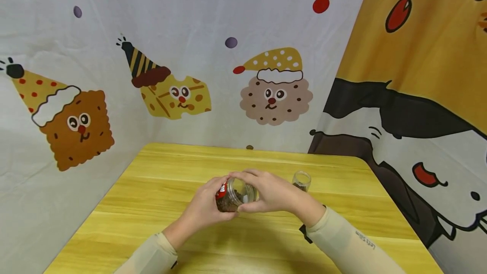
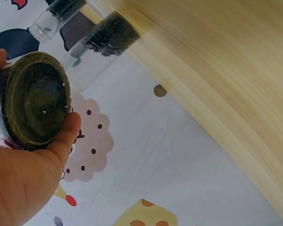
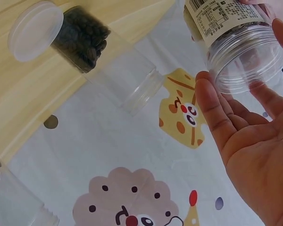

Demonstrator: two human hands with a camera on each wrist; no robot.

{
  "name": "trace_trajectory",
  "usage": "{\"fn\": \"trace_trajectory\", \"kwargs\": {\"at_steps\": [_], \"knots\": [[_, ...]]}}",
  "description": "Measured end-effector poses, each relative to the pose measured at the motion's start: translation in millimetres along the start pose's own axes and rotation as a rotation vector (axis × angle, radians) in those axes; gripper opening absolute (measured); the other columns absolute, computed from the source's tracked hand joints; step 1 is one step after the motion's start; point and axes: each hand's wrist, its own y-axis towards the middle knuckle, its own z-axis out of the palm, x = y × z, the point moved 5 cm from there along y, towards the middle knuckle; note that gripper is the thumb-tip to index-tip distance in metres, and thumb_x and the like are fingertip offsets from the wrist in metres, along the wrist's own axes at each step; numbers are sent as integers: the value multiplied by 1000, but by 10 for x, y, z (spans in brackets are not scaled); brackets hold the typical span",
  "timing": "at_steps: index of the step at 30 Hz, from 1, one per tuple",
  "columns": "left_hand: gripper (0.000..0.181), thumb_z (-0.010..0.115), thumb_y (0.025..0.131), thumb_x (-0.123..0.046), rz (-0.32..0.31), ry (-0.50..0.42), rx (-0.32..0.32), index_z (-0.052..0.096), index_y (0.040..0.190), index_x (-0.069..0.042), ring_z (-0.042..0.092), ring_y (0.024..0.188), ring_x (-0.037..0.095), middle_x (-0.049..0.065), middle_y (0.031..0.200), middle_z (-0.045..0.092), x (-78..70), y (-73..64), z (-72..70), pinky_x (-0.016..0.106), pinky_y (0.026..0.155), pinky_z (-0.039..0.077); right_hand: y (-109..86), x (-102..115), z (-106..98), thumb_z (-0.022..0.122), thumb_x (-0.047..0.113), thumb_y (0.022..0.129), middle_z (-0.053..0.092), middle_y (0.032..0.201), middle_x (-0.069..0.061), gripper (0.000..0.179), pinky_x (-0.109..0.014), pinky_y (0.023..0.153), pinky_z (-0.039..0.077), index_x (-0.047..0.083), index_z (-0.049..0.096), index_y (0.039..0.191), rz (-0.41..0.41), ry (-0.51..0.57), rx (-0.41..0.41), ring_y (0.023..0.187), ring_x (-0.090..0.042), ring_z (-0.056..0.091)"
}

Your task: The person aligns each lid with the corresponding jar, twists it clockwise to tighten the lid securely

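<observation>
Both hands hold a clear jar (image 1: 226, 202) tilted on its side above the table. It has a red label patch, and dark bits lie inside. My left hand (image 1: 203, 204) grips its base end; through the jar's bottom in the left wrist view the contents look dark. Around the threaded, uncapped mouth curl the fingers and thumb of my right hand (image 1: 272, 193). The right wrist view shows a printed label (image 3: 231, 19) and right fingertips touching the rim. Past the right hand stands a clear glass jar (image 1: 302, 183) with dark bean-like pieces at the bottom.
A translucent white lid (image 3: 35, 30) is beside one clear jar (image 3: 82, 40) of dark pieces. Another similar jar (image 3: 19, 202) appears at the right wrist view's lower left. The yellow wooden table (image 1: 133, 206) meets a printed cloth backdrop (image 1: 190, 24).
</observation>
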Motion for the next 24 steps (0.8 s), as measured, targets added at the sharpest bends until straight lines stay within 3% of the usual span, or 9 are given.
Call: {"fn": "trace_trajectory", "kwargs": {"at_steps": [3,10,13,17,24], "knots": [[97,102,69,-26,-4,-7,-3,55,152,-7,72,117,25,12,142,67,-2,-2,-2,34,92,66,7,10,-3,82,46,93,65,148,-12,81,-40,100,64,18,47,161,9,1,-10,123,-26,72],[95,102,69,-26,-4,-12,-1,57,150,-6,72,117,25,12,141,68,13,-6,17,35,91,66,4,-9,12,76,61,94,72,136,-19,87,-36,86,66,9,49,158,96,4,-15,103,-22,76],[96,103,68,-25,-19,-18,1,57,150,-5,71,119,27,13,142,67,31,-15,10,37,95,65,-9,-27,18,79,64,89,66,147,-17,97,-41,96,65,14,43,163,108,-7,1,117,-26,74],[97,103,67,-21,-42,-32,-2,57,150,-4,71,121,28,14,143,66,53,-20,-10,40,98,65,-23,-16,0,85,59,85,50,164,-12,103,-48,107,60,25,35,168,53,-27,13,136,-30,65],[97,102,69,-22,-43,-28,12,55,151,-4,71,121,30,15,145,65,51,-25,-10,37,94,66,-35,26,-22,89,41,88,49,165,-11,92,-46,105,61,28,41,166,-61,-54,6,138,-30,64]]}}
